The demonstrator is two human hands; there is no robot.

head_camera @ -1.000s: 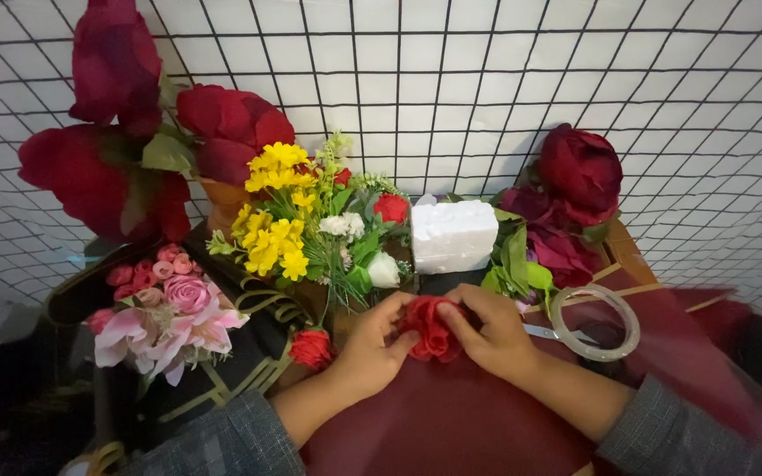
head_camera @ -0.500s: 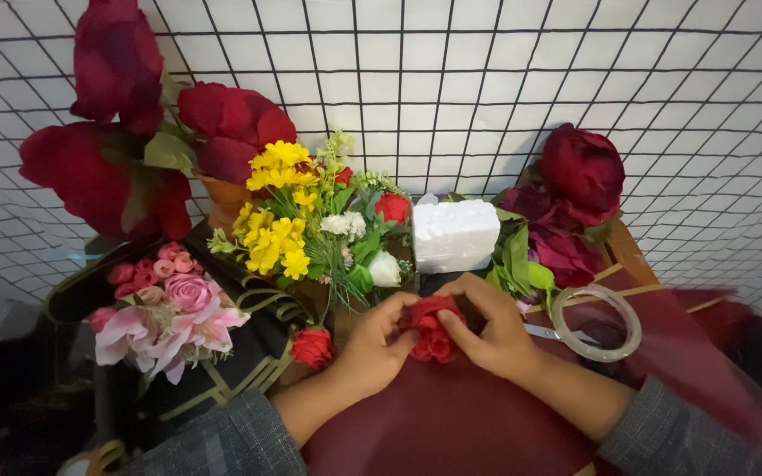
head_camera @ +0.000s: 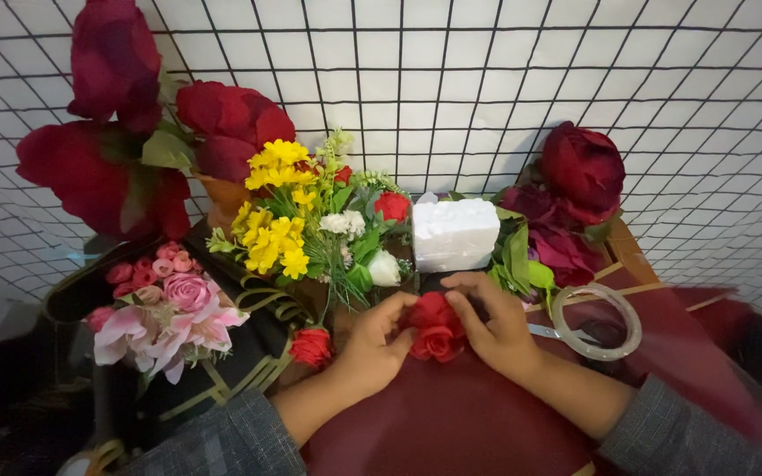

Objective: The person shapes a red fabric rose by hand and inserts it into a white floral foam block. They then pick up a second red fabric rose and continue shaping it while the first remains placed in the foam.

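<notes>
Left hand: your left hand pinches the red flowers.
Right hand: your right hand grips them too.
Flowers: over the red paper, below the white block.

Light: soft, even, bright on far wall | Shadows: dark near left and right corners | Blur: my sleeves, near edge | Distortion: grid lines curve at edges

A florist's craft table: artificial bouquets, foam block, tape roll, wire grid wall.
</notes>
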